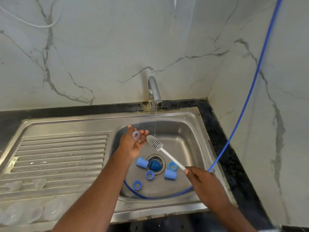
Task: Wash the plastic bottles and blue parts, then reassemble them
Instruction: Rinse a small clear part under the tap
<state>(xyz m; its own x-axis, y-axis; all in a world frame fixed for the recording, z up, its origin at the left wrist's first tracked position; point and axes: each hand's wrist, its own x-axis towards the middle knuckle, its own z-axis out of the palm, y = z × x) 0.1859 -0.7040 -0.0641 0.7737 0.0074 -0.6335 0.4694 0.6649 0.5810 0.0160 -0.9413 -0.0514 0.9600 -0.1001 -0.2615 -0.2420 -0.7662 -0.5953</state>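
— What's closest?
— Clear plastic bottles, hazy, lying on the drainboard.
— And the hands?
— They're apart. The right hand grips the handle end of a white brush over the sink.
— The blue pieces?
— Three blue caps and two blue sleeves lie on the sink floor around the drain.
— Beyond them?
— The left hand cups a pale ring in curled fingers, just beside the bristles. Behind it, the tap runs a thin stream.
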